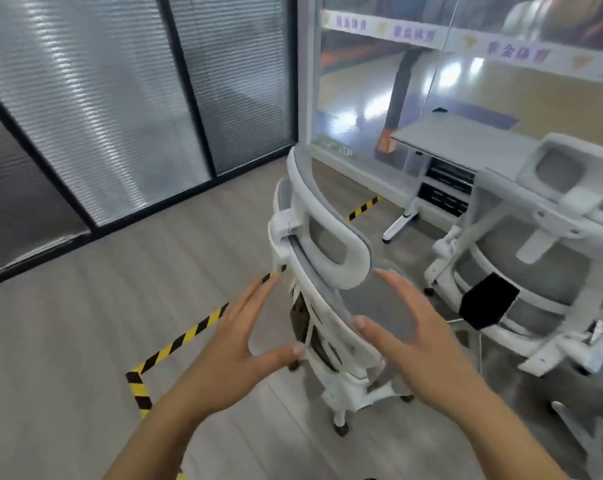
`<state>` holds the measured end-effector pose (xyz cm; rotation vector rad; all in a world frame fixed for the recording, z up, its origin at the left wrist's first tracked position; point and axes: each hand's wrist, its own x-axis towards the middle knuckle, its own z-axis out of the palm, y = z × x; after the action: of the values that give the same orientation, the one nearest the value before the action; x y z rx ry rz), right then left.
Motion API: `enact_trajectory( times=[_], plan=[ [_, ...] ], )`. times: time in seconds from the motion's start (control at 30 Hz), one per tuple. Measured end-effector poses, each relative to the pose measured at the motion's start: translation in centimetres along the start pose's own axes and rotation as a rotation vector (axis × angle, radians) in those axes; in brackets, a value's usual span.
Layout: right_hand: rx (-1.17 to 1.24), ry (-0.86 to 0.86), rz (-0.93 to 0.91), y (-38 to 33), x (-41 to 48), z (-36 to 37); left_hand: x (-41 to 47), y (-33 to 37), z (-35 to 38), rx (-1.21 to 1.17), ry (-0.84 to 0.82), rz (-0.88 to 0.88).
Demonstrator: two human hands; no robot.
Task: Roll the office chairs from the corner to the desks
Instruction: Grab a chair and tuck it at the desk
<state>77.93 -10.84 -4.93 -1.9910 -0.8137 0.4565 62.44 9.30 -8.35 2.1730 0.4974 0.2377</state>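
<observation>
- Two white-framed, grey-mesh office chairs in view. Near chair [328, 271] is centre frame on the wood-look floor [68, 341]; second chair [535, 271] stands just beside it on the right.
- Near chair: long axis of the backrest runs upright, from the castered base low in frame to the headrest above. I see it nearly edge-on, with the ribbed rear side to the left and the mesh face to the right, toward the second chair.
- Second chair: back turned to the camera, seat facing the table [466, 140] by the glass wall. A black tag [487, 303] hangs on its backrest.
- Left hand [224, 351]: flat, fingers [255, 296] straight and spread, at the left edge of the near chair's backrest, holding nothing.
- Right hand [421, 348]: likewise spread wide, over the mesh side of the same backrest, nothing gripped.
- Cannot tell whether either thumb touches the frame.
- Yellow-black hazard tape [189, 334] runs across the floor, passing behind the near chair.
</observation>
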Motion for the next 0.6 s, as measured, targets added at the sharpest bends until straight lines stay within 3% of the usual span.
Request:
enact_trajectory(
  times=[0.17,0.27,0.4,0.5,0.6],
  plan=[
    [-0.153,-0.032,-0.14,-6.7,11.0,0.0,9.0,-3.3,-5.5,-0.092,-0.024,-0.007],
    [-0.269,-0.078,-0.073,-7.5,19.1,1.3,15.6,-5.3,-7.5,-0.119,-0.086,0.024],
    [-0.628,-0.25,0.09,-8.2,26.8,2.2,24.8,-8.0,-10.5,-0.003,-0.158,0.052],
    [-0.838,-0.255,0.143,-9.7,29.1,2.9,30.5,-9.7,-13.1,0.149,-0.295,0.037],
    [-0.843,-0.208,0.221,-11.3,31.4,4.0,36.4,-11.1,-14.9,0.21,-0.378,0.08]
  ],
)
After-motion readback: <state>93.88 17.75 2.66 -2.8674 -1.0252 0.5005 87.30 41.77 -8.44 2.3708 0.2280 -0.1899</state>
